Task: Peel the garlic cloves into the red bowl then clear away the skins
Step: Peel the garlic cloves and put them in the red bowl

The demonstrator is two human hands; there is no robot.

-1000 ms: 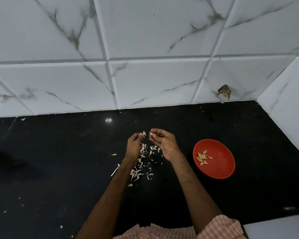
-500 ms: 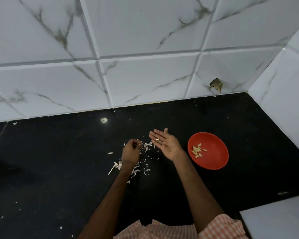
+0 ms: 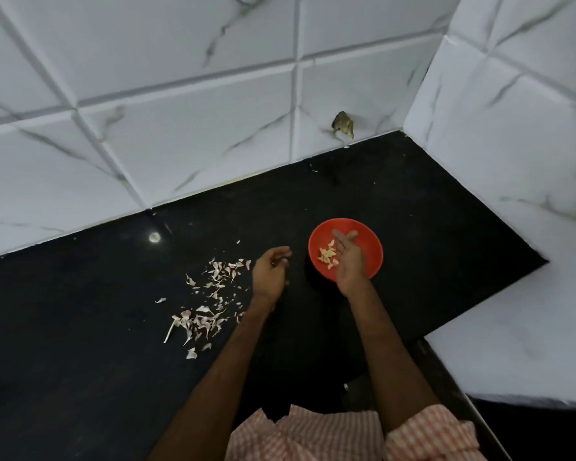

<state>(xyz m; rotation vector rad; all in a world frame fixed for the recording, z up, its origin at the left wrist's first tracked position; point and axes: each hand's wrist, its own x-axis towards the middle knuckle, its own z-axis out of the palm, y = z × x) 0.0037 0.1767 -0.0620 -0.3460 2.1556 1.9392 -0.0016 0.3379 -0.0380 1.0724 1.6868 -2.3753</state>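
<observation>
both bare arms reach forward; the right hand (image 3: pixel 348 259) is stretched out, fingers straight; the left hand (image 3: pixel 269 277) has fingers loosely curled.

I can read nothing here: no letters, numbers, labels or brand marks on the bowl (image 3: pixel 372 252) right of centre, the tiles (image 3: pixel 213 128) across the top, or the black surface (image 3: pixel 80 344) below.

A round red bowl (image 3: pixel 370 241) is set upright on the black desk (image 3: pixel 80 327), with pale peeled cloves (image 3: pixel 327 256) heaped inside at 9 o'clock. Papery pinkish skins (image 3: pixel 210 301) are scattered at the bowl's 8 o'clock, well apart.
</observation>
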